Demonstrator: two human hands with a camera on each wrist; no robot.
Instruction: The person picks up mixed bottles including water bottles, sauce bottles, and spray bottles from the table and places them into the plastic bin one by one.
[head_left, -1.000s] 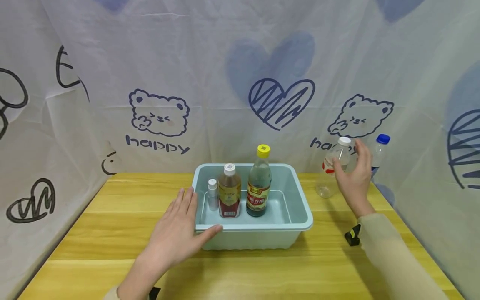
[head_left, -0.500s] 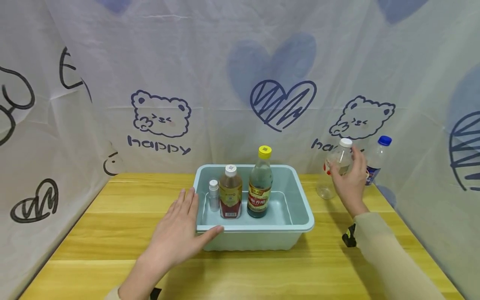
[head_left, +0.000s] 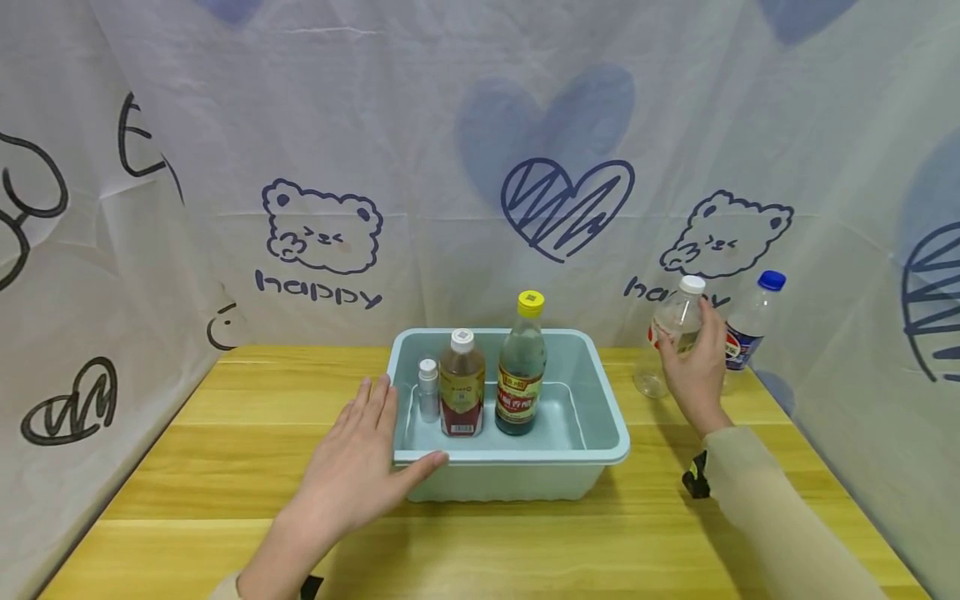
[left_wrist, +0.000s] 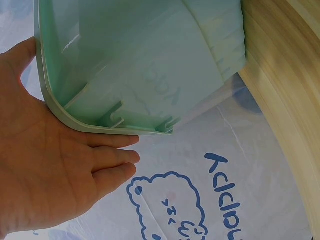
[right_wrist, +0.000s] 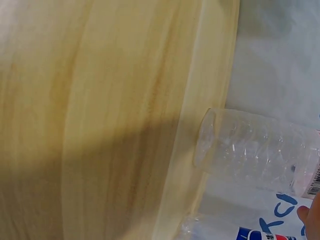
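My left hand (head_left: 348, 454) lies with straight fingers along the left near corner of a light blue plastic bin (head_left: 510, 456); the left wrist view shows its palm against the bin's rim (left_wrist: 65, 117). At the right, my right hand (head_left: 699, 371) has thumb and fingers round a clear plastic bottle (head_left: 681, 310) with a white cap, which stands upright. The right wrist view shows that bottle's ribbed lower part (right_wrist: 255, 150) and one fingertip (right_wrist: 304, 214) by its label. Behind the hand is a blue-capped bottle (head_left: 744, 337) with a blue label, partly hidden.
Inside the bin stand a small white-capped clear bottle (head_left: 427, 392), a brown drink bottle (head_left: 462, 387) and a yellow-capped vinegar bottle (head_left: 520, 383). The wooden table (head_left: 225, 467) ends at a printed cloth (head_left: 450, 275) at the back and sides.
My right hand has moved left and closed in round the white-capped bottle, showing more of the blue-labelled bottle. The left hand stays on the bin; the view has shifted slightly.
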